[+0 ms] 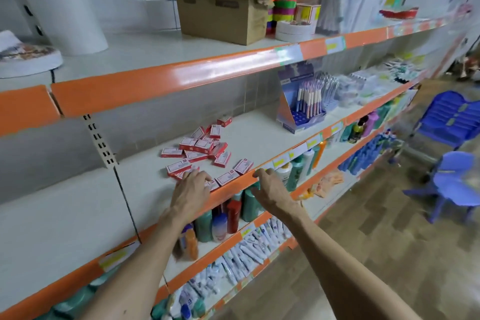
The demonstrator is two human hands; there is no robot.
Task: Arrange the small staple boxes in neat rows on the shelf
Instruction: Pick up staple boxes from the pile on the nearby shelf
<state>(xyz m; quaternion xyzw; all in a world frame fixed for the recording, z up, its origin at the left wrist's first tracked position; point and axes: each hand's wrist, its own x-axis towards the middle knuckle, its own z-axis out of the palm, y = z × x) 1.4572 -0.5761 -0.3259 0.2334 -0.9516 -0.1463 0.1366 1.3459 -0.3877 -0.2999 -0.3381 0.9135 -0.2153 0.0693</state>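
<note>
**A:** On the white metal shelf with its orange lip (pixel 259 135), which step?

**B:** Starting a row, I judge. My left hand (pixel 191 191) lies spread on small red-and-white cardboard staple boxes (pixel 200 147) at the front. My right hand (pixel 271 189), empty and relaxed, touches the lip.

**A:** Next?

**B:** Squaring them: they lie flat, long axes every way.
</note>
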